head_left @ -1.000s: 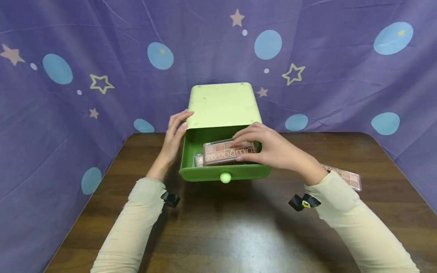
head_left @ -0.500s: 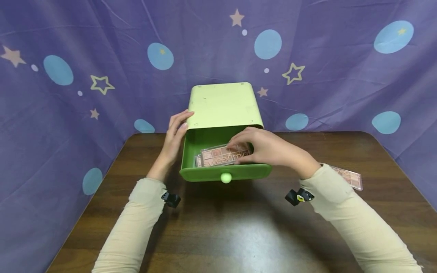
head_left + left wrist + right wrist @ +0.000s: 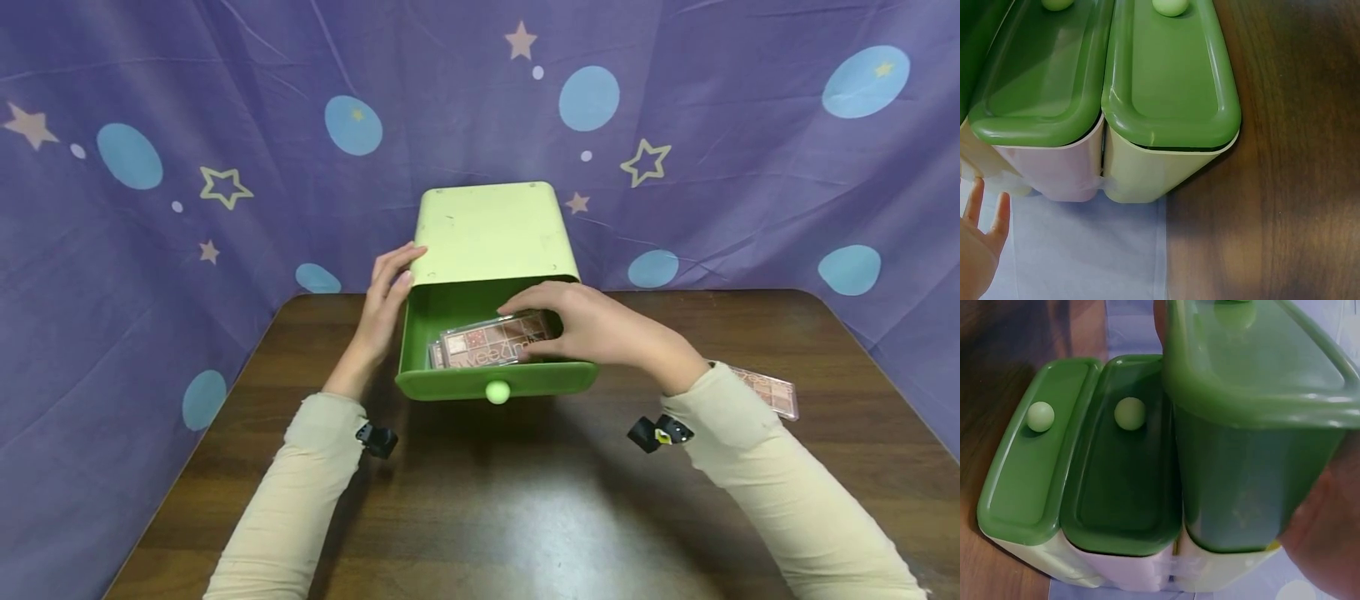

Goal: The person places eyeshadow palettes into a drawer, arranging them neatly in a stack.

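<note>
A pale green drawer cabinet [image 3: 491, 229] stands at the back of the table, its green top drawer [image 3: 450, 383] pulled out. My left hand [image 3: 379, 304] rests against the cabinet's left side, with fingertips on the top edge and the fingers fairly straight. Inside the drawer, my right hand [image 3: 592, 325] has its thumb and fingers curled about the right part of an eyeshadow palette [image 3: 480, 343] with a clear lid. Another palette [image 3: 435, 356] peeks out under its left end. Whatever lies beneath the right palm is hidden.
One more palette [image 3: 780, 395] lies on the table to the right, partly behind the right sleeve. Two closed lower drawers [image 3: 1172, 81] with round knobs show in the wrist views. A purple patterned curtain [image 3: 480, 100] hangs right behind the cabinet.
My right hand has lowered the palette into the drawer, moving slightly left, and it now lies flatter on the other one. Over the last half second the fingers spread slightly. My left hand stays put.
</note>
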`<state>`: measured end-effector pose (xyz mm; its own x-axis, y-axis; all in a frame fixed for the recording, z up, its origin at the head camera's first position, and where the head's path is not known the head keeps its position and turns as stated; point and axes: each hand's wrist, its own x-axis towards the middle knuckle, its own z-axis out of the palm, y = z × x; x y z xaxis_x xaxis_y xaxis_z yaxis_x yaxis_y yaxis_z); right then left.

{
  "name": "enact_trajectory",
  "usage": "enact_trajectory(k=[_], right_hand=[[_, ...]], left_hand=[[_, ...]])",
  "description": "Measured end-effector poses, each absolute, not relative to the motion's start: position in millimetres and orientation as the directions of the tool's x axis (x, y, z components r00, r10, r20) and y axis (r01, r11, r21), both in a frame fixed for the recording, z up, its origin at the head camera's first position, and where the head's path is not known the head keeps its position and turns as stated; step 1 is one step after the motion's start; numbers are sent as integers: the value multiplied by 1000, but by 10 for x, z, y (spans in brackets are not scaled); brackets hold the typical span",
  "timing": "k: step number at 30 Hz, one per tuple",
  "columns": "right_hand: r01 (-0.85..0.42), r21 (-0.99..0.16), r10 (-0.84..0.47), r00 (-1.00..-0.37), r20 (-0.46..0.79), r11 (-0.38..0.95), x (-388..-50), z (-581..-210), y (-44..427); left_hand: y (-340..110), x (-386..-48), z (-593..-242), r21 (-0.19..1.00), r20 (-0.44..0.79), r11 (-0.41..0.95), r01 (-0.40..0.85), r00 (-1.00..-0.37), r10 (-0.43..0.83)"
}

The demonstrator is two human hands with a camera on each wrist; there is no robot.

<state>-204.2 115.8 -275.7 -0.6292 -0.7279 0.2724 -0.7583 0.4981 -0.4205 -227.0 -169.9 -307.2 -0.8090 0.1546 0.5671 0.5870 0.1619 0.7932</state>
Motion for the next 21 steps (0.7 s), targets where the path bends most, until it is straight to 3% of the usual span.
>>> enact_trajectory(k=[9, 17, 21], right_hand=[[-757, -533, -646, -629, 433, 379, -1920, -2781, 1413], [-860, -450, -554, -503, 663, 242, -1809, -2894, 1719], [-871, -428, -521, -489, 699, 242, -1779, -2942, 1910]], left_hand=[[-1697, -2267, -3081, 796, 564, 161, 583, -812, 154], [-1754, -2441, -3249, 776, 593, 157, 611, -792, 148], [-1801, -2555, -3360, 771, 602, 156, 618, -786, 138]])
